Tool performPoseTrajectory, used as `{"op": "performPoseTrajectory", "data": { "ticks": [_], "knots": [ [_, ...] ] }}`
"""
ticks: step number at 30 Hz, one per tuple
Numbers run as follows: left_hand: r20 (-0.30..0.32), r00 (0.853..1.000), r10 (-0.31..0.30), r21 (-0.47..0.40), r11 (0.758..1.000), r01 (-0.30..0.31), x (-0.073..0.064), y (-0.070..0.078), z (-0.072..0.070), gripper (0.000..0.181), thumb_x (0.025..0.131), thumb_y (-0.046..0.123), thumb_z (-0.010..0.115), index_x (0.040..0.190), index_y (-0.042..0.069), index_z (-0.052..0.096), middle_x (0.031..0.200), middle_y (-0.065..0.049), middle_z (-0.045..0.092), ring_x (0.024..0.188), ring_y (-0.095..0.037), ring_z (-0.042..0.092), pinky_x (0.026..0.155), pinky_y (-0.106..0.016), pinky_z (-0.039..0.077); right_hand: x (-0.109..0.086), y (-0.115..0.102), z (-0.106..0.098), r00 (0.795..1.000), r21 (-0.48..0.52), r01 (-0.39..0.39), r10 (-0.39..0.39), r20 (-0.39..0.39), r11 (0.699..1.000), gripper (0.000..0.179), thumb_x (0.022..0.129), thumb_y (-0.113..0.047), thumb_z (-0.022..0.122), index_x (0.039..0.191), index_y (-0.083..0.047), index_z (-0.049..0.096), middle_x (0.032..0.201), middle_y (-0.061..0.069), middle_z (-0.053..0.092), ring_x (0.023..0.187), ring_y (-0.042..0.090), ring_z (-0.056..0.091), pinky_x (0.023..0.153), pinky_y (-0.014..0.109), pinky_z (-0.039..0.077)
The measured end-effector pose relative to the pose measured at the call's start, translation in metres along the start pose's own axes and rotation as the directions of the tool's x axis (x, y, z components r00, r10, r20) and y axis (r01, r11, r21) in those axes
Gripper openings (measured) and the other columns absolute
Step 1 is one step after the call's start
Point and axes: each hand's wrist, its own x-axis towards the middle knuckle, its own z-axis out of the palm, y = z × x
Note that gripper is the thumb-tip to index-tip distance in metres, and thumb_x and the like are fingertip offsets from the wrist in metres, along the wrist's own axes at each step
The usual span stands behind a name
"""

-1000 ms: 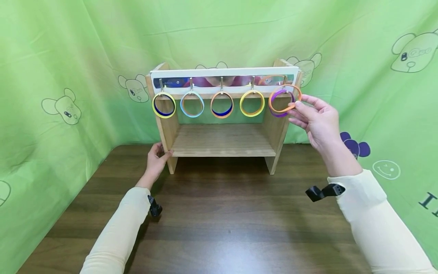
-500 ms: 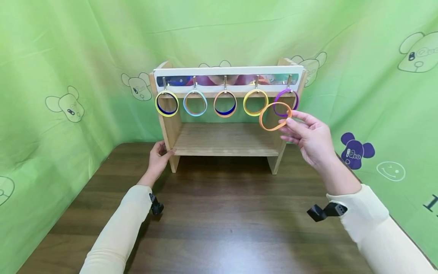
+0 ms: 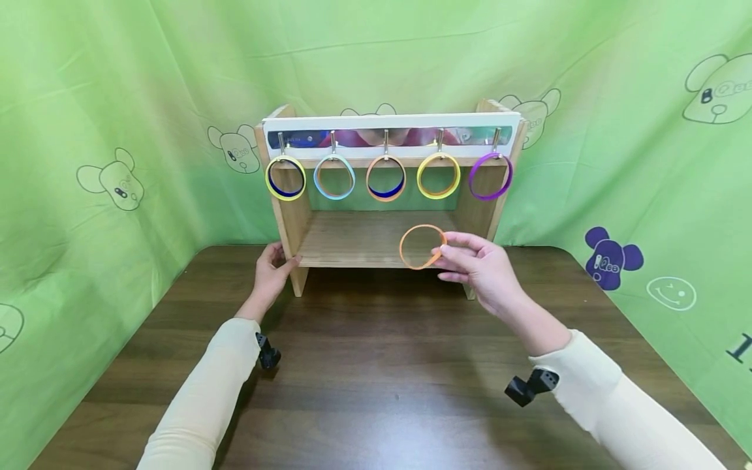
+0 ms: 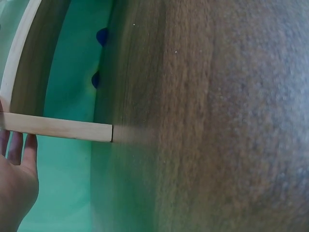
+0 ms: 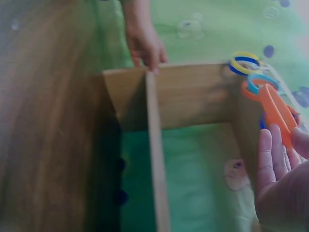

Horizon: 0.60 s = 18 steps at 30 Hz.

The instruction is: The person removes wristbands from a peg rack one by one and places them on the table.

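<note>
My right grip (image 3: 486, 269) pinches a thin orange circular band (image 3: 429, 264) at its left, head view: likely a carrying step. Left wrist: my left grip (image 4: 18, 181) clasps a pale wooden rack (image 4: 63, 127). Right wrist: the band juts beyond my grip; next calls for a steady pinch.

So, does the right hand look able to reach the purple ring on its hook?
Probably yes: nothing visible blocks the purple ring, which hangs higher than the right hand, though that hand holds an orange ring.
</note>
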Motion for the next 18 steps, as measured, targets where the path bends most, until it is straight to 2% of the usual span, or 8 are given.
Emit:
{"op": "performPoseTrajectory", "data": {
  "ticks": [8, 15, 18],
  "knots": [
    [0.011, 1.0, -0.027, -0.018, 0.999, 0.028, 0.001, 0.003, -0.002, 0.042, 0.09, -0.002, 0.066, 0.128, -0.01, 0.05, 0.119, -0.023, 0.055, 0.098, -0.015, 0.049, 0.077, -0.017, 0.046, 0.004, 0.033, 0.014, 0.994, -0.067, -0.112, 0.113, 0.013, 0.991, 0.021, 0.095, -0.002, 0.061, 0.116, -0.005, 0.059, 0.09, 0.005, 0.072, 0.079, 0.016, 0.07, 0.073, 0.034, 0.057],
    [0.011, 1.0, 0.006, 0.013, 1.0, -0.006, -0.012, 0.029, 0.0, 0.037, 0.089, -0.006, 0.064, 0.122, -0.014, 0.051, 0.113, -0.024, 0.056, 0.094, -0.013, 0.051, 0.075, -0.017, 0.046, 0.005, 0.057, 0.029, 0.984, -0.116, -0.17, 0.176, 0.036, 0.979, 0.032, 0.094, -0.003, 0.061, 0.124, 0.004, 0.054, 0.091, 0.007, 0.071, 0.083, 0.018, 0.07, 0.072, 0.033, 0.057],
    [0.006, 1.0, 0.018, 0.01, 1.0, -0.018, -0.014, 0.03, 0.001, 0.036, 0.089, -0.006, 0.064, 0.122, -0.014, 0.052, 0.113, -0.025, 0.056, 0.094, -0.015, 0.051, 0.075, -0.016, 0.046, 0.005, 0.067, 0.034, 0.981, -0.133, -0.184, 0.19, 0.039, 0.974, 0.031, 0.093, -0.003, 0.063, 0.123, 0.004, 0.056, 0.093, 0.01, 0.071, 0.083, 0.018, 0.07, 0.07, 0.031, 0.057]
  ]
}}
